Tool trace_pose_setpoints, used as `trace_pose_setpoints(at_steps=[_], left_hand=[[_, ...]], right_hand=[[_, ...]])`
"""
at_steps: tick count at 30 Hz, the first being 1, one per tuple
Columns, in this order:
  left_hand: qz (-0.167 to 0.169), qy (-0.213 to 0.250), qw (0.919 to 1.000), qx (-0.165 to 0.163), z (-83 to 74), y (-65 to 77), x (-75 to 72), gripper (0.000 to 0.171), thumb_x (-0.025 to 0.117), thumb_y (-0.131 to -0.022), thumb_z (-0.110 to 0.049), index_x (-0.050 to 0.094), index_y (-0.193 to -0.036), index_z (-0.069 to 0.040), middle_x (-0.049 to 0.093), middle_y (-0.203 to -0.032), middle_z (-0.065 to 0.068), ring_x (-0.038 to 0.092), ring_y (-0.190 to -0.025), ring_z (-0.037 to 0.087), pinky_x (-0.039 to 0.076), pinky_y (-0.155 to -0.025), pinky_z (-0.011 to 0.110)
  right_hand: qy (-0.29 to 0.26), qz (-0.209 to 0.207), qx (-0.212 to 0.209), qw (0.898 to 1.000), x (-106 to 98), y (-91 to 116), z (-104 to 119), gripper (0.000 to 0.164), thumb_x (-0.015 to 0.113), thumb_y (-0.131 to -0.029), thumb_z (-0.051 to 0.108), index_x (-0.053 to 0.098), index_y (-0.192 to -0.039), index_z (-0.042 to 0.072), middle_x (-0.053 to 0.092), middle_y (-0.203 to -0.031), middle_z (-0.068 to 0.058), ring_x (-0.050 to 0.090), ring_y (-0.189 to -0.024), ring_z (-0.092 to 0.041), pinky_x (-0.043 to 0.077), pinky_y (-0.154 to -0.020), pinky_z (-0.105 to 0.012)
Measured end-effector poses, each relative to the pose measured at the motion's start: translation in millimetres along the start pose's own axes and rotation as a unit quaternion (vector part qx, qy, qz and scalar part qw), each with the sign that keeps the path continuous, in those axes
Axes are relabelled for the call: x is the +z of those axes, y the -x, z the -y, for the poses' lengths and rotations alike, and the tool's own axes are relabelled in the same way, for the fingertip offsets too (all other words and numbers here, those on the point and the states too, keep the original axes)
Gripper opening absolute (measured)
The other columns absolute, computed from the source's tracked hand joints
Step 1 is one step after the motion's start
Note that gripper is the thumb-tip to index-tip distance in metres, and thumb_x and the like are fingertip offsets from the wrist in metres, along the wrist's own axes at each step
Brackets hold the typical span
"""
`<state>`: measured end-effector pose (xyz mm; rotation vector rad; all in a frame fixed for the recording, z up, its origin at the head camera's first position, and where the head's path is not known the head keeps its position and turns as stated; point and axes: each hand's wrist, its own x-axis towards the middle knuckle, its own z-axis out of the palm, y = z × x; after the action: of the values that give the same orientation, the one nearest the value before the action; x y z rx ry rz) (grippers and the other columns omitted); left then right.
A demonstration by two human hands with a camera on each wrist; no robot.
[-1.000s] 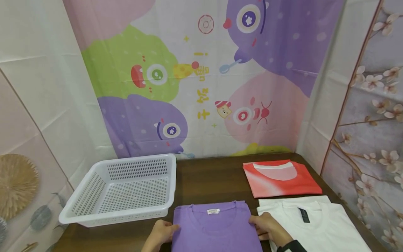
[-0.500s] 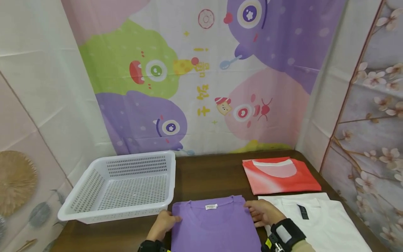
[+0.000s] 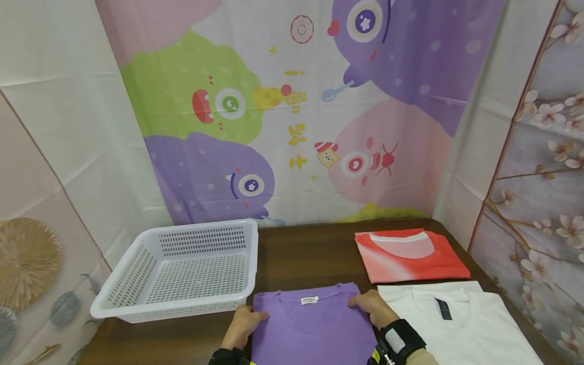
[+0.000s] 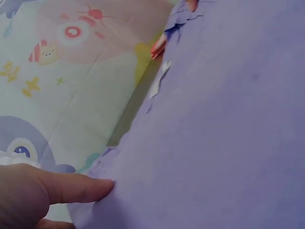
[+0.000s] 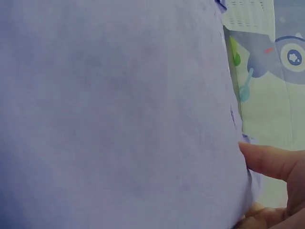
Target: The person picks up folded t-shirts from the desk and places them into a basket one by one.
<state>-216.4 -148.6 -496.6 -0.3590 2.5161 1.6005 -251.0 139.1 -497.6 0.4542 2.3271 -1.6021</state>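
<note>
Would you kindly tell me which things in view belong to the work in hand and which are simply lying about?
In use:
- purple shirt, pinched by the left hand and right hand

Apparently just lying about:
- white basket
- red shirt
- white shirt

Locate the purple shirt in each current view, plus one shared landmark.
Head: purple shirt, bottom center.
Left wrist: fills most of the right; left hand at its lower-left edge.
Right wrist: fills left and center; right hand at its lower-right edge.
Shared landmark: cartoon backdrop.
</note>
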Motion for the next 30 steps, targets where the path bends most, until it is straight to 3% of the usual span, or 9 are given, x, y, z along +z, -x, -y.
trace_pose_setpoints(at_steps=[7,13,21,30], left_hand=[[-0.032,0.002,0.9995,0.001,1.5,2.4,2.9,0.048,0.059,-0.083,-0.002,0.046,-0.117,0.03,0.052,-0.119,0.045,0.053,-0.112,0.055,0.046,-0.095,0.059],[-0.021,0.001,0.9998,-0.005,3.8,7.6,2.6,0.049,0.059,-0.086,-0.004,0.044,-0.119,0.03,0.053,-0.12,0.044,0.053,-0.114,0.055,0.047,-0.095,0.057],[-0.037,-0.006,0.999,0.025,-1.8,19.4,1.7,0.044,0.061,-0.085,-0.006,0.052,-0.113,0.026,0.062,-0.108,0.038,0.064,-0.097,0.046,0.054,-0.084,0.051],[-0.035,0.0,0.9981,0.052,-9.3,35.9,-0.8,0.04,0.059,-0.089,-0.01,0.056,-0.113,0.021,0.064,-0.108,0.035,0.066,-0.095,0.039,0.055,-0.082,0.047]], right_hand=[[-0.007,-0.014,-0.02,1.0,2,2,0,0.061,0.063,-0.075,0.004,0.039,-0.123,-0.027,0.048,-0.126,-0.042,0.055,-0.111,-0.05,0.049,-0.095,-0.055],[0.015,-0.019,-0.023,0.999,-1,9,1,0.059,0.064,-0.077,0.008,0.043,-0.121,-0.026,0.049,-0.126,-0.041,0.052,-0.115,-0.051,0.045,-0.098,-0.058],[0.016,-0.022,-0.044,0.999,-2,24,5,0.05,0.062,-0.078,0.008,0.053,-0.118,-0.022,0.053,-0.125,-0.038,0.052,-0.116,-0.051,0.043,-0.099,-0.06],[0.023,-0.036,-0.071,0.997,-7,47,8,0.045,0.062,-0.081,0.012,0.059,-0.115,-0.017,0.062,-0.116,-0.031,0.062,-0.103,-0.039,0.049,-0.09,-0.054]])
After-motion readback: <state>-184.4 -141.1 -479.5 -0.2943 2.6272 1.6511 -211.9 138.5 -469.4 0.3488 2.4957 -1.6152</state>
